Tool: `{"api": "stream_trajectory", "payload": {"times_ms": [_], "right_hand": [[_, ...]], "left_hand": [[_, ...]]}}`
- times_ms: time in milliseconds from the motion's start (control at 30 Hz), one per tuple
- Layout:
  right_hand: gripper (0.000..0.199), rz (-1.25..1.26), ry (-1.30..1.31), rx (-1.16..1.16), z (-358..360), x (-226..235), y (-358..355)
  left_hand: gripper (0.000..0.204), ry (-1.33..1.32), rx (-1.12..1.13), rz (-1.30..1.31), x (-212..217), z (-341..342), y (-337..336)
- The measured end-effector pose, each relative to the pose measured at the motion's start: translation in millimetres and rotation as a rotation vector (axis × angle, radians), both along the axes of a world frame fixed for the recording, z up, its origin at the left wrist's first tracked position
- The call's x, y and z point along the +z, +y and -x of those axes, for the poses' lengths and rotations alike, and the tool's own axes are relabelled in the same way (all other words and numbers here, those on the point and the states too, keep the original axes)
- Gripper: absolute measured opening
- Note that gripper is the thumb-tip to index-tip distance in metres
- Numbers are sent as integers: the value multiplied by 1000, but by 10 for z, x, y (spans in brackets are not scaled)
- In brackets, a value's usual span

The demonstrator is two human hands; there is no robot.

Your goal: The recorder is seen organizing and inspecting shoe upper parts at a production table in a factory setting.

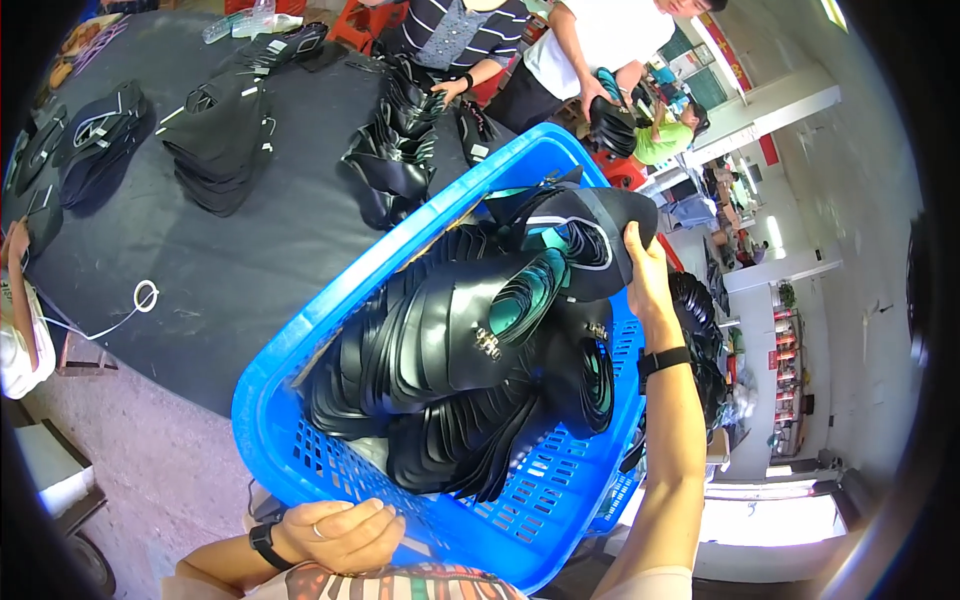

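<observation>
My right hand (pixel 645 270) is closed on the toe end of a black shoe upper (pixel 605 215) with pale trim around its opening. That upper lies at the far right of a blue plastic basket (pixel 275 440). Nested stacks of shiny black shoe uppers (pixel 400 340) with teal linings fill much of the basket, some bearing small metal ornaments. Down at the near rim, my left hand (pixel 345 535) has its fingers curled over the basket's edge; the fingertips are partly hidden.
A dark round table (pixel 200 290) stands left of the basket, with stacked uppers (pixel 215 140) and a white cord ring (pixel 146 296). Across it, a person in stripes touches an upper stack (pixel 400 140). Another in white holds uppers (pixel 612 128). More black pieces (pixel 695 310) lie beyond my right arm.
</observation>
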State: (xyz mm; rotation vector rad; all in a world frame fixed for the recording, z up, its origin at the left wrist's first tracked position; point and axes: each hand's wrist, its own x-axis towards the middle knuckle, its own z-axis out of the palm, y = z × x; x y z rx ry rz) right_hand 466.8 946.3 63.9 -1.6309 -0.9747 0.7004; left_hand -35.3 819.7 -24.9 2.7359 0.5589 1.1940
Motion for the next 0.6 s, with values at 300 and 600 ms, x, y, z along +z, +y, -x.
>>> {"api": "stream_trajectory", "payload": {"times_ms": [300,600], "right_hand": [[43,-7,-7,10,-75,-27,-4],[45,10,5,13,-81,-9,-9]], "left_hand": [[15,16,-23,10,55,5,36],[20,6,-39,-48,29,-3,74]]}}
